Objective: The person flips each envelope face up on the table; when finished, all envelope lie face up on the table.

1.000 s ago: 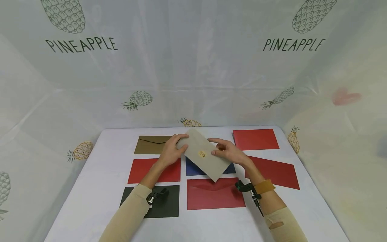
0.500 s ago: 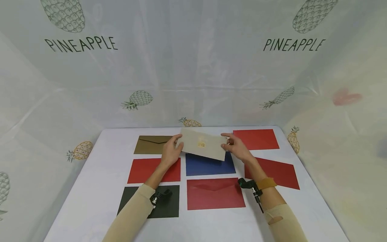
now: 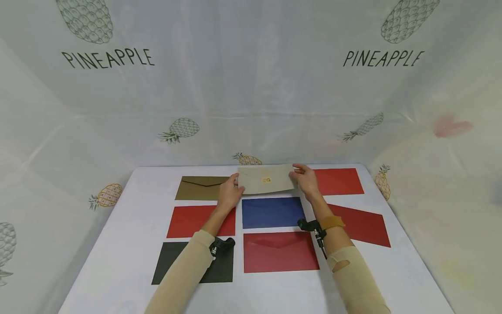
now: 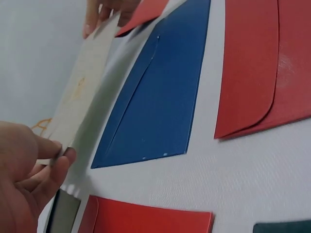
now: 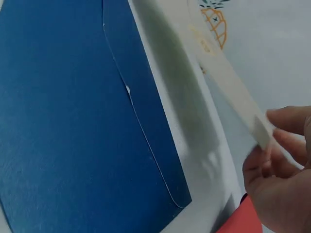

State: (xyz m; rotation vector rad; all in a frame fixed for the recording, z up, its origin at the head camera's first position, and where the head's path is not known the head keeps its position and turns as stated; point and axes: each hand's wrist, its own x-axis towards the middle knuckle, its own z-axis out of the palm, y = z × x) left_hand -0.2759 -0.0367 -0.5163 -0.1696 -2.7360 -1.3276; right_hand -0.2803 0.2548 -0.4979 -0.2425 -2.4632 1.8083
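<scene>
A cream envelope (image 3: 255,179) with a small gold print is held by both hands near the back edge of the table. My left hand (image 3: 230,192) pinches its left end between thumb and fingers. At the opposite end, my right hand (image 3: 306,179) grips the edge. Both wrist views show the envelope tilted and raised, its shadow falling on the white tabletop below. Just in front of it lies a blue envelope (image 3: 272,213), flap side up, as the right wrist view (image 5: 73,116) shows close by.
On the white table (image 3: 106,261), a brown envelope (image 3: 198,189) lies left of the hands, with a red envelope (image 3: 188,220) and a dark green one (image 3: 170,261) before it. Another red envelope (image 3: 280,253) is front centre; two more red ones, back (image 3: 339,181) and middle (image 3: 364,222), lie right.
The cream envelope has swung from a diagonal to nearly level and moved back, uncovering the blue envelope. My right hand has shifted to its right end; the left hand kept hold.
</scene>
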